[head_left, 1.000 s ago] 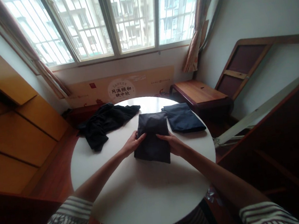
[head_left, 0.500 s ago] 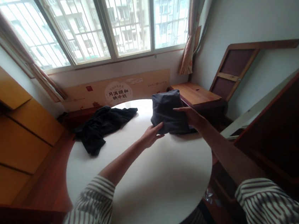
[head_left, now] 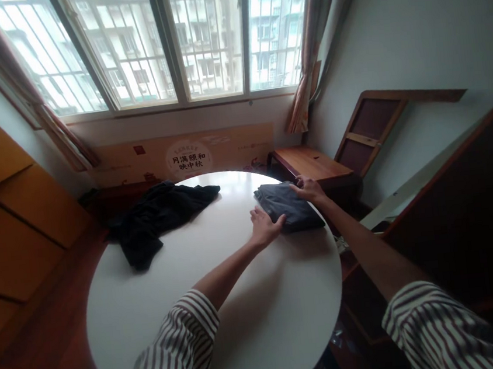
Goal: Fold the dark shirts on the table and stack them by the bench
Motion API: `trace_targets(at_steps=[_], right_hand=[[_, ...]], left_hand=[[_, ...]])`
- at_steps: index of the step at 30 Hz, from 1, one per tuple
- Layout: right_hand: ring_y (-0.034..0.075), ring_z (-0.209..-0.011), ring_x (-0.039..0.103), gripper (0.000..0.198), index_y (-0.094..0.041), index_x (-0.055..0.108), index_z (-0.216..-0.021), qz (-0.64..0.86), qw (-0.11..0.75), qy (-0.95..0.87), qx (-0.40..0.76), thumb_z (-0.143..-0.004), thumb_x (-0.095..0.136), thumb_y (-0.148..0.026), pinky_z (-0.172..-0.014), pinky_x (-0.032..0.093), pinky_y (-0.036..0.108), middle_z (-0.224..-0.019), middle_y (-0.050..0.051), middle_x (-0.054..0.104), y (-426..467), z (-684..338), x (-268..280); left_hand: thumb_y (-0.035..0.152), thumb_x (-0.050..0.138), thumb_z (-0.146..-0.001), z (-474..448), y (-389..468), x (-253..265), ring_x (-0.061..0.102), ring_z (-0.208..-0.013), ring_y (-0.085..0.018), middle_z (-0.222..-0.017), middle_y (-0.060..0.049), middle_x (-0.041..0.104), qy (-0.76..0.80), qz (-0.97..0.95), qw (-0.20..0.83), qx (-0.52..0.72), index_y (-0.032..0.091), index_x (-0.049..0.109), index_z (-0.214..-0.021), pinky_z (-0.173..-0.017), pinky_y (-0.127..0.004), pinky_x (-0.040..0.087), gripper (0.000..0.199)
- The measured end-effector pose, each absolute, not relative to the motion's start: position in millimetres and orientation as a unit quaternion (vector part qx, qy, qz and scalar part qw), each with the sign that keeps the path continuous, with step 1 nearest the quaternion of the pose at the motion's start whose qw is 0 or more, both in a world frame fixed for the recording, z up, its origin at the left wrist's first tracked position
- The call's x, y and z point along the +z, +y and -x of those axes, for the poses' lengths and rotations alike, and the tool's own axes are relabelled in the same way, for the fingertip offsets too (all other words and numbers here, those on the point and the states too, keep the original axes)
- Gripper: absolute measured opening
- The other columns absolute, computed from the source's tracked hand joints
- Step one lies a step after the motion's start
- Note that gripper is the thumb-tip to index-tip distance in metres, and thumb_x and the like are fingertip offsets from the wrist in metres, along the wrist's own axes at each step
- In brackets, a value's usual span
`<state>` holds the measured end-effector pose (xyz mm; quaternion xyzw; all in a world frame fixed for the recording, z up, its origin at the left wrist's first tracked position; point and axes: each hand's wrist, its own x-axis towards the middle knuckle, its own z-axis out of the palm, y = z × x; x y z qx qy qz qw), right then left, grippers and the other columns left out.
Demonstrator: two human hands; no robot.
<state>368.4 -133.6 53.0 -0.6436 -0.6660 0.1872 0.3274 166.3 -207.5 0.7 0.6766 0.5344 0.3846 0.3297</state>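
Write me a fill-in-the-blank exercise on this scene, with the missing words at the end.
1. The black fabric garment lies rumpled, while the dark grey cloth is neatly ____ into a rectangle.
2. The smooth white table has a visible edge that is ____, not straight.
3. Of the left hand and right hand, the ____ one is nearer the brown wooden bench.

Missing words: folded; curved; right.

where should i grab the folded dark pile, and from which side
Probably by the left and right edges of the folded dark pile, coming low from both sides: it lies flat on the white table, roughly rectangular, with the left hand at its left edge and the right hand at its far right corner.
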Motion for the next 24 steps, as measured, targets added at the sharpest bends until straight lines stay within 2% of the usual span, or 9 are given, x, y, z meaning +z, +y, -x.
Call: trace_targets(at_steps=[2, 3, 6, 8, 10, 16, 19, 22, 24], right_hand=[[0.030, -0.129, 0.050, 0.043, -0.016, 0.062, -0.127, 0.621, 0.303, -0.706, 0.156, -0.089, 0.060, -0.037, -0.110, 0.037, 0.046, -0.136, 0.016, 0.058, -129, -363, 49], [0.029, -0.133, 0.046, 0.041, -0.020, 0.063, -0.128, 0.610, 0.284, -0.724, 0.150, -0.090, 0.059, -0.036, -0.113, 0.033, 0.045, -0.141, 0.012, 0.055, -127, -359, 45], [0.032, -0.142, 0.034, 0.045, -0.029, 0.057, -0.136, 0.621, 0.214, -0.739, 0.145, -0.093, 0.054, -0.042, -0.115, 0.021, 0.058, -0.151, 0.006, 0.046, -122, -353, 28], [0.036, -0.145, 0.024, 0.052, -0.029, 0.047, -0.144, 0.654, 0.175, -0.722, 0.142, -0.096, 0.045, -0.049, -0.112, 0.015, 0.069, -0.157, 0.006, 0.034, -119, -353, 16], [0.037, -0.147, 0.017, 0.057, -0.029, 0.039, -0.149, 0.680, 0.144, -0.706, 0.138, -0.098, 0.034, -0.054, -0.110, 0.013, 0.072, -0.161, 0.007, 0.025, -114, -357, 10], [0.038, -0.148, 0.014, 0.063, -0.027, 0.033, -0.152, 0.697, 0.086, -0.704, 0.106, -0.099, 0.021, -0.058, -0.109, 0.009, 0.074, -0.161, 0.008, 0.025, -103, -351, 21], [0.031, -0.150, 0.009, 0.060, -0.030, 0.028, -0.154, 0.672, 0.077, -0.733, 0.073, -0.100, 0.023, -0.056, -0.114, 0.003, 0.065, -0.163, 0.003, 0.020, -102, -326, 25], [0.029, -0.149, 0.010, 0.057, -0.038, 0.029, -0.152, 0.644, 0.053, -0.760, 0.072, -0.098, 0.030, -0.056, -0.116, 0.004, 0.062, -0.163, -0.003, 0.020, -98, -299, 22], [0.032, -0.148, 0.015, 0.055, -0.037, 0.034, -0.150, 0.650, 0.037, -0.755, 0.078, -0.099, 0.030, -0.055, -0.112, 0.006, 0.068, -0.162, 0.000, 0.024, -91, -285, 20]], left_hand=[[0.042, 0.059, -0.089, -166, -205, 6, 0.015, -0.147, -0.037, -0.152, -0.021, 0.036, 0.479, -0.749, 0.236, 0.391, 0.011, 0.046, -0.139, -0.121, -0.052, 0.011, 0.061], [0.039, 0.052, -0.092, -167, -203, 7, 0.013, -0.148, -0.033, -0.154, -0.018, 0.034, 0.438, -0.786, 0.222, 0.376, 0.014, 0.045, -0.141, -0.121, -0.051, 0.007, 0.055], [0.042, 0.040, -0.097, -169, -194, -3, 0.017, -0.149, -0.030, -0.158, -0.012, 0.029, 0.392, -0.837, 0.249, 0.288, 0.021, 0.040, -0.147, -0.121, -0.053, 0.005, 0.054], [0.048, 0.035, -0.098, -170, -190, -14, 0.017, -0.149, -0.030, -0.161, -0.012, 0.023, 0.415, -0.833, 0.261, 0.258, 0.021, 0.034, -0.151, -0.120, -0.055, 0.006, 0.059], [0.052, 0.031, -0.098, -169, -190, -23, 0.015, -0.149, -0.030, -0.162, -0.012, 0.018, 0.425, -0.834, 0.250, 0.247, 0.021, 0.029, -0.153, -0.119, -0.057, 0.007, 0.063], [0.055, 0.024, -0.099, -166, -191, -22, 0.015, -0.149, -0.030, -0.163, -0.011, 0.015, 0.431, -0.853, 0.207, 0.208, 0.020, 0.024, -0.155, -0.117, -0.061, 0.013, 0.065], [0.053, 0.023, -0.100, -167, -191, -17, 0.017, -0.149, -0.030, -0.162, -0.012, 0.017, 0.439, -0.861, 0.182, 0.184, 0.018, 0.023, -0.154, -0.115, -0.063, 0.019, 0.064], [0.047, 0.024, -0.102, -167, -193, -16, 0.018, -0.148, -0.030, -0.161, -0.013, 0.022, 0.434, -0.874, 0.124, 0.183, 0.018, 0.030, -0.152, -0.113, -0.064, 0.025, 0.058], [0.042, 0.026, -0.102, -167, -198, -16, 0.021, -0.147, -0.032, -0.159, -0.013, 0.029, 0.420, -0.885, 0.071, 0.189, 0.018, 0.037, -0.148, -0.111, -0.065, 0.028, 0.053]])
